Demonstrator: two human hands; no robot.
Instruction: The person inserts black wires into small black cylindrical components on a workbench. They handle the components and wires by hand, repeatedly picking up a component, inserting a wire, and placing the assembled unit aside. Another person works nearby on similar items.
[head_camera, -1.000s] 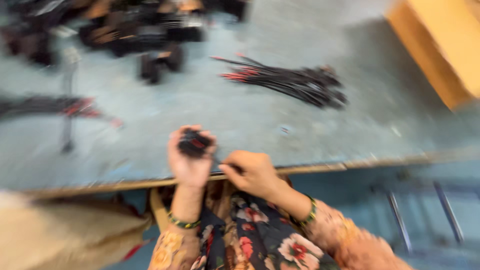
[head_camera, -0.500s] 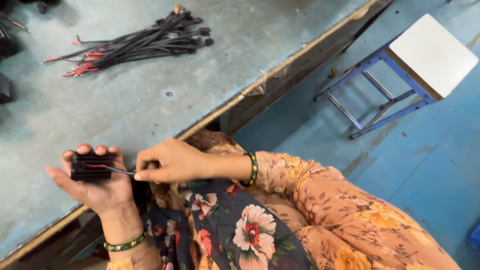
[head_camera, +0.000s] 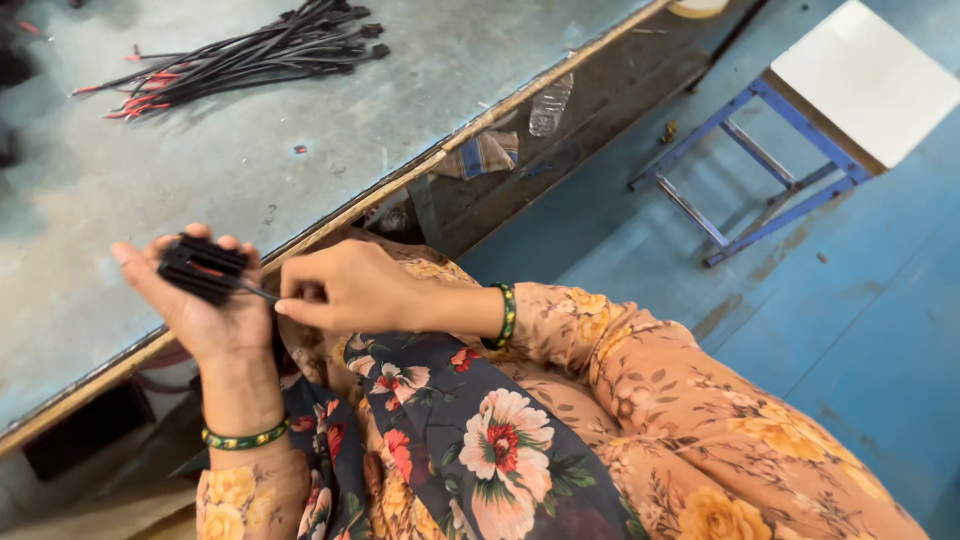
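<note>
Left hand (head_camera: 205, 310) grips black finned block (head_camera: 203, 268) (right hand (head_camera: 350, 290) pinching its wire (head_camera: 258, 292))

Black ribbed part (head_camera: 203, 268) and both hands seemingly slightly higher in view, stool (head_camera: 868, 80) nearer.

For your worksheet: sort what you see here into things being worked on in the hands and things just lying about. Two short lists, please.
In hand:
- small black ribbed part, held in the left hand
- thin wire from it, pinched by the right hand

Lying about:
- bundle of black and red cables on the grey bench
- clear plastic bottle under the bench
- blue-framed stool on the floor
</note>
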